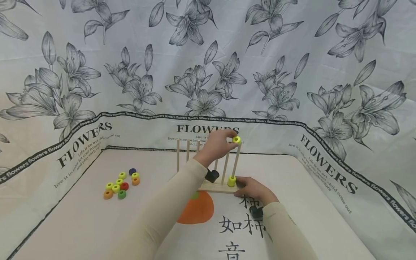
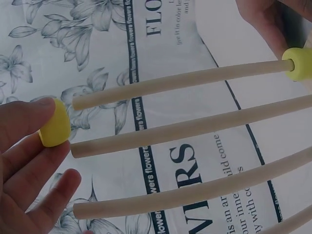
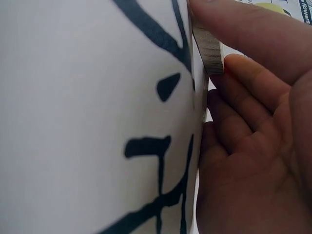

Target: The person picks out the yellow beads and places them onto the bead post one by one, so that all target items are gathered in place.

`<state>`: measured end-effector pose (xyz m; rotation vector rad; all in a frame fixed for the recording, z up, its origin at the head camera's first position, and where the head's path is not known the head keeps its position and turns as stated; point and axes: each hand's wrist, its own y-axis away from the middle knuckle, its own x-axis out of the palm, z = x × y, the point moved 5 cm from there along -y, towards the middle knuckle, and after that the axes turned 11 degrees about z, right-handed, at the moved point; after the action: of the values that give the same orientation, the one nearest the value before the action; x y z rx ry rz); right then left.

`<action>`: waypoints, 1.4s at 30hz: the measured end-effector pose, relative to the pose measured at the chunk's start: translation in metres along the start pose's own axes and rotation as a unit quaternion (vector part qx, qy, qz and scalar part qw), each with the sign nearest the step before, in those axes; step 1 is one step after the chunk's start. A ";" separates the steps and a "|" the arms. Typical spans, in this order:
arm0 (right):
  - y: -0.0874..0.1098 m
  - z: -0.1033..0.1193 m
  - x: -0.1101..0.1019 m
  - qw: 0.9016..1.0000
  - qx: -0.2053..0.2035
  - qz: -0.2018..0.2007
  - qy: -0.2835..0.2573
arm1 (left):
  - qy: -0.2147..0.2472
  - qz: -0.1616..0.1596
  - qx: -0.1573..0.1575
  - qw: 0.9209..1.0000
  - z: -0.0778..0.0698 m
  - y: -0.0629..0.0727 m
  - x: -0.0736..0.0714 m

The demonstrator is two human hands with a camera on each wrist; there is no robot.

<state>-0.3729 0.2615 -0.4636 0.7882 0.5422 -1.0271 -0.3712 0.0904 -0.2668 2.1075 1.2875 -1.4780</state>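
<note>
A wooden bead stand (image 1: 217, 187) with several upright pegs stands on the table. My left hand (image 1: 214, 144) pinches a yellow bead (image 1: 236, 139) between thumb and fingers, close to the top of the rightmost peg. In the left wrist view that bead (image 2: 57, 123) is just off the peg tips, its hole mostly hidden. Yellow beading (image 1: 232, 181) sits at the foot of the rightmost peg; whether it is one bead or two I cannot tell. Low down, my right hand (image 1: 255, 189) grips the stand's right end, with the base's end (image 3: 209, 51) between thumb and fingers in the right wrist view.
To the left lies a loose group of beads: yellow ones (image 1: 116, 188), orange (image 1: 108, 194), green (image 1: 121, 194), red (image 1: 124, 186) and dark blue (image 1: 132, 171). The tablecloth has an orange print (image 1: 198, 209) and black characters. A flower-printed cloth (image 1: 204, 83) rises behind.
</note>
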 end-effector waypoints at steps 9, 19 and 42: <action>0.002 0.001 0.001 1.000 0.006 0.005 -0.010 | 0.010 0.001 -0.005 1.000 -0.005 -0.004 0.006; 0.002 0.004 0.001 1.000 -0.004 -0.002 -0.005 | -0.018 0.014 -0.012 1.000 -0.009 -0.007 0.007; 0.004 0.001 -0.001 1.000 0.001 -0.003 0.000 | -0.095 0.039 0.004 0.995 -0.011 -0.004 0.010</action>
<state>-0.3696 0.2625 -0.4615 0.7890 0.5437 -1.0326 -0.3667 0.1055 -0.2696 1.9432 1.1190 -1.6077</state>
